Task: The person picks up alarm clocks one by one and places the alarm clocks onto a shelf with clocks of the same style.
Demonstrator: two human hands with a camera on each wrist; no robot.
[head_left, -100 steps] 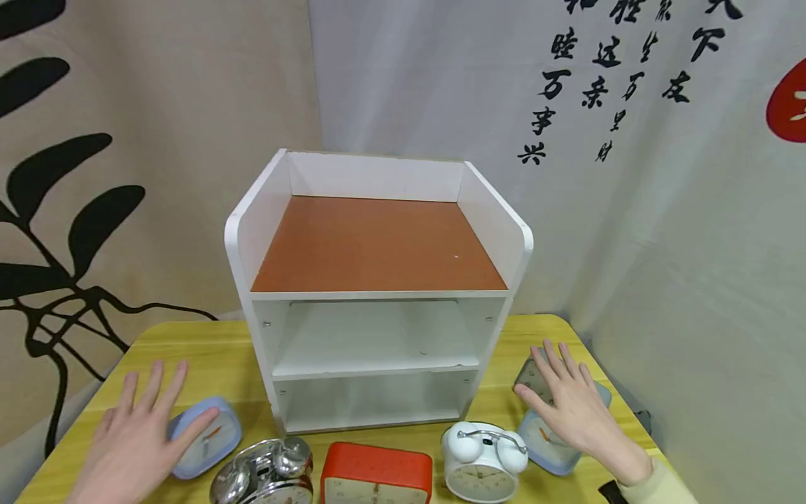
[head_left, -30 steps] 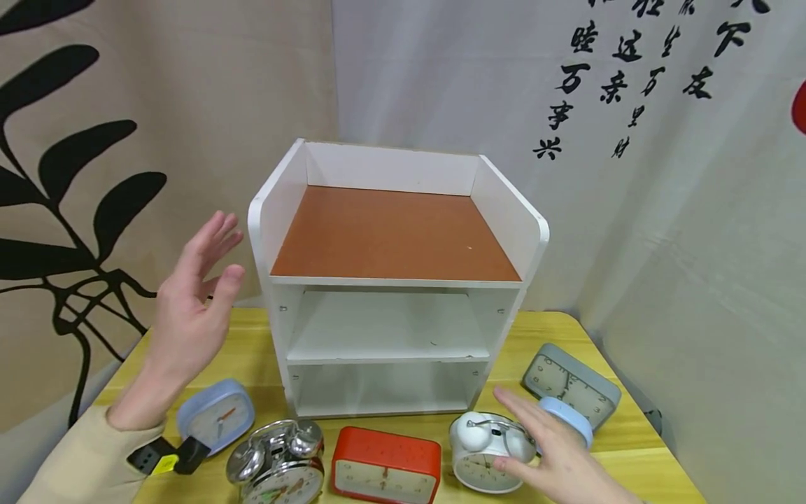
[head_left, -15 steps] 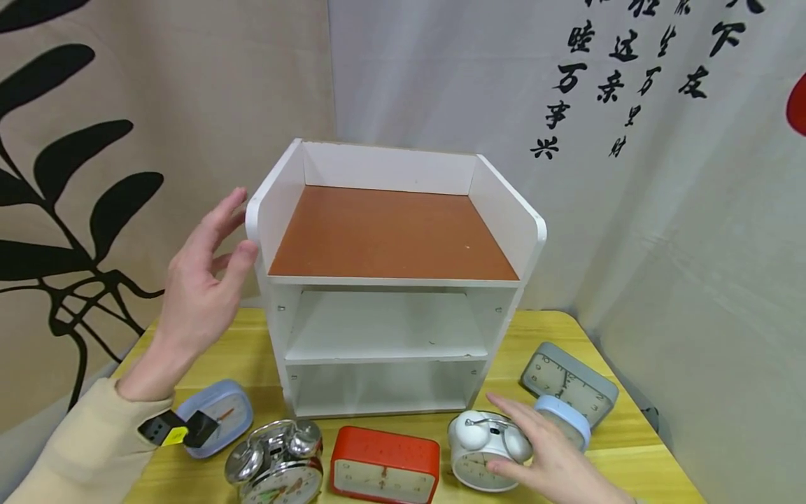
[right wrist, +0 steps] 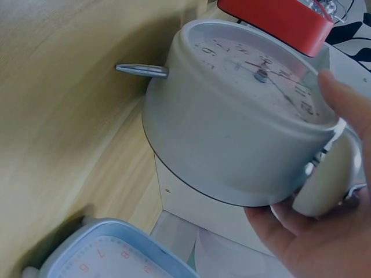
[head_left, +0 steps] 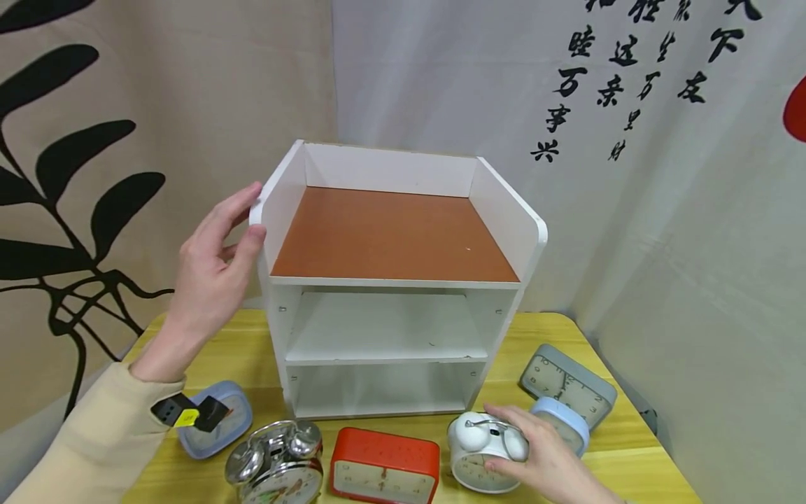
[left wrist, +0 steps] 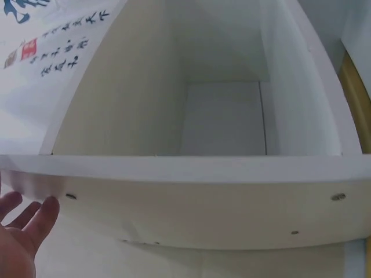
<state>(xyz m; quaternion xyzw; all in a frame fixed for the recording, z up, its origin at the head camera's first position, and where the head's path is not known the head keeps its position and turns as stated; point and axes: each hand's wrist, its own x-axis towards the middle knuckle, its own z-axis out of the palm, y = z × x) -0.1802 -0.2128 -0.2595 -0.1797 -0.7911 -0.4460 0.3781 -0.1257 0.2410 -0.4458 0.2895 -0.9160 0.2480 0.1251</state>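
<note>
My left hand [head_left: 214, 273] is at the top left of a white shelf unit [head_left: 504, 217] with a brown top board. Its fingertips and thumb rest at the outside of the side panel, fingers loosely bent. In the left wrist view the fingers [left wrist: 45, 220] lie against that panel's outer face. Down at the front right, my right hand [head_left: 544, 455] grips a white twin-bell alarm clock [head_left: 472, 470]. The right wrist view has the thumb at the rim of the clock's face and the fingers behind its body [right wrist: 226, 139]. One short metal leg shows there.
Left of the white clock are a red rectangular clock [head_left: 385, 448] and a silver twin-bell alarm clock [head_left: 286, 483]. A light-blue clock [head_left: 217, 444] lies below my left forearm. Another light-blue clock [head_left: 563, 420] and a grey clock [head_left: 569, 385] lie at the right of the yellow wooden table [head_left: 636, 462].
My left hand has risen from the table and moved right to the shelf unit's side. My right hand has left the clocks at the right and closed around the white alarm clock.
</note>
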